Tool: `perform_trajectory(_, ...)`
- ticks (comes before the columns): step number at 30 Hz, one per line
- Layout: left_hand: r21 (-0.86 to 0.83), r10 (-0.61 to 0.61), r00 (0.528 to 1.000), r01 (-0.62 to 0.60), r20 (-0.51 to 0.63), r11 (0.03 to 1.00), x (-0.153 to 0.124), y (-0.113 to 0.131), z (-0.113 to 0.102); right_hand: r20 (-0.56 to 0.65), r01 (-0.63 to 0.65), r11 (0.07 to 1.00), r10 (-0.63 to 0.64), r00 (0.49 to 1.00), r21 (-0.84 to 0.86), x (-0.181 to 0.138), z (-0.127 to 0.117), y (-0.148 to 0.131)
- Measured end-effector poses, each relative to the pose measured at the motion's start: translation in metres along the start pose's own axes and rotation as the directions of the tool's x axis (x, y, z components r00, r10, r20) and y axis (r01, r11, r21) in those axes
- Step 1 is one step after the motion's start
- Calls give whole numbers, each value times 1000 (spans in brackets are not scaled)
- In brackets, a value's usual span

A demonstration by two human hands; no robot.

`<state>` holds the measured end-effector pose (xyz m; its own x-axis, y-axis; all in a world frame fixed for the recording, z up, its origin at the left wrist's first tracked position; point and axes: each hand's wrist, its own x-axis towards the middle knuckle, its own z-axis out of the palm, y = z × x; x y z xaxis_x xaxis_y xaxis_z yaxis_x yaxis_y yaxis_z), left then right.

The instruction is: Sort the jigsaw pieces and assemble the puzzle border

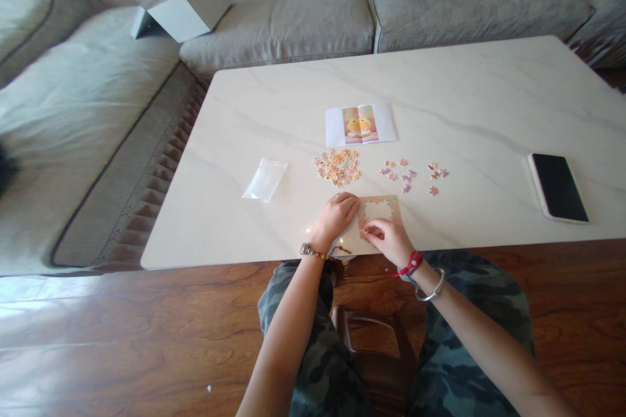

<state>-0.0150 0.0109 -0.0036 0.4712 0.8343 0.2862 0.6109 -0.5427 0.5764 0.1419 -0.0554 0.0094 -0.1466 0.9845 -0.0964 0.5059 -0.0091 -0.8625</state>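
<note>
A small jigsaw frame (379, 209), only its pastel border joined, lies near the front edge of the white marble table (489, 104). My left hand (337, 215) rests at the frame's left side with its fingers curled down against the edge. At the frame's lower left corner my right hand (388, 238) is closed in a pinch; what it holds is too small to make out. A heap of loose puzzle pieces (337, 167) lies just beyond the frame. Several scattered pink pieces (411, 177) lie to the right of the heap.
A reference picture sheet (360, 124) lies behind the heap. An empty clear plastic bag (265, 179) sits to the left. A black phone (557, 186) lies at the table's right. A grey sofa (293, 19) with a white box (188, 3) surrounds the table.
</note>
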Motion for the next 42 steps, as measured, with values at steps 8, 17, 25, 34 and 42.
perform_trajectory(8,-10,-20,1000,20,2,1000,0,2,-1,-9,-15,998,15,1000,59,1,5,5)
perform_trajectory(17,-24,49,998,-49,-32,999,2,-6,-3,-43,-35,976,45,998,216,-12,0,-12)
perform_trajectory(25,-20,34,999,-35,-39,999,-3,-3,-2,-155,-22,999,26,988,29,-6,8,-5)
perform_trajectory(34,-3,31,999,-31,-38,1000,-3,-4,-5,-194,66,955,-126,973,-288,-10,22,-1)
perform_trajectory(42,24,64,998,-63,-29,998,-2,-3,-4,-171,121,865,-230,958,-488,-23,1,3)
